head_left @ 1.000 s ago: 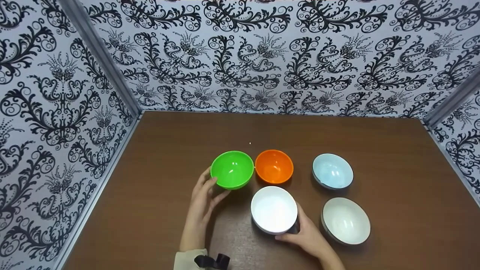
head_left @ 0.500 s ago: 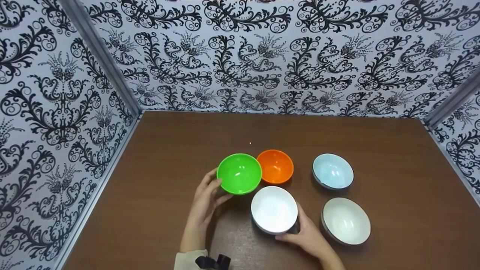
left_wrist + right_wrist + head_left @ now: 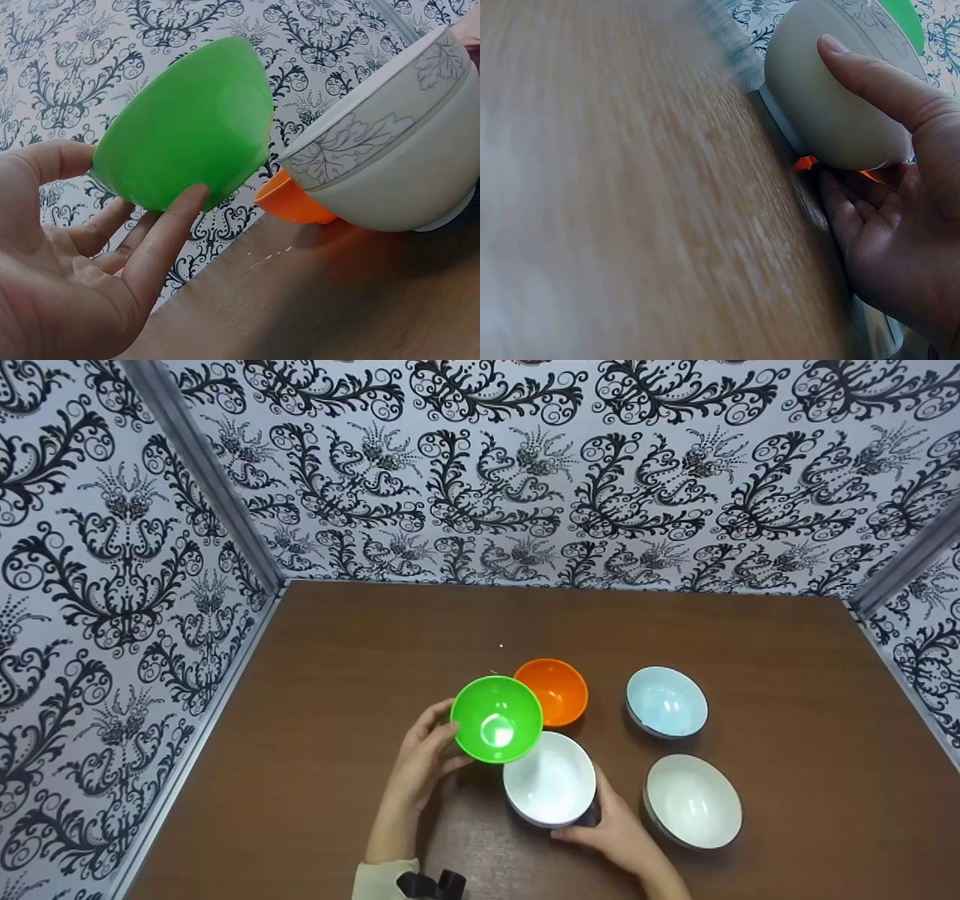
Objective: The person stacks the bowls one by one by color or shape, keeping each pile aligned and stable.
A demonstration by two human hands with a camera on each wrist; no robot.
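My left hand (image 3: pixel 426 756) grips a green bowl (image 3: pixel 496 720) by its left side, thumb at the rim and fingers under the wall. In the left wrist view the green bowl (image 3: pixel 195 127) hangs above the table, tilted. Its right edge overlaps the rim of a white bowl (image 3: pixel 550 780) in the head view. That white bowl has a grey leaf pattern below its rim (image 3: pixel 360 146) and stands upright on the table. My right hand (image 3: pixel 611 829) holds it from the right, thumb along the near wall (image 3: pixel 885 82). Just behind both stands an orange bowl (image 3: pixel 555 690).
To the right are a light blue bowl (image 3: pixel 666 702) and, nearer, an off-white bowl (image 3: pixel 692 802). All stand on a brown wooden table (image 3: pixel 337 660), with patterned panels (image 3: pixel 525 495) at the back and sides.
My left hand has carried the green bowl right and nearer, from beside the orange bowl to over the white bowl's rim. My right hand and the white bowl have stayed put.
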